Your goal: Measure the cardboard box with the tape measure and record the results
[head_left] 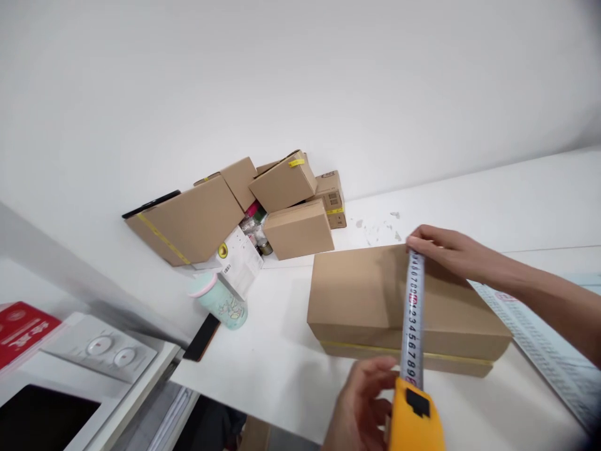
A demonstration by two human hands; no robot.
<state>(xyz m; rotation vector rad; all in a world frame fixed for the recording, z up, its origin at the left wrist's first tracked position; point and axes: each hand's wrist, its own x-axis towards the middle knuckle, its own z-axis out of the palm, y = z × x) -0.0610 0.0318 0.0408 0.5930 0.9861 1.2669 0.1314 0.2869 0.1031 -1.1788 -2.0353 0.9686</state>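
A closed brown cardboard box (359, 285) lies on the white table, with yellow tape along its near side. The silver blade of a tape measure (417, 419) runs over the box top, from the far edge to the orange case in front. My left hand (361, 404) is closed around the left side of that case; part of its grip is hidden. At the box's far edge, my right hand (436, 246) pinches the blade's end, with the forearm reaching in from the right.
Several cardboard boxes (300, 232) are piled at the back by the wall. A mint cup with a pink lid (223, 307) stands left of the box. A printed sheet (544, 344) lies to the right. A white microwave (107, 347) sits lower left, beyond the table edge.
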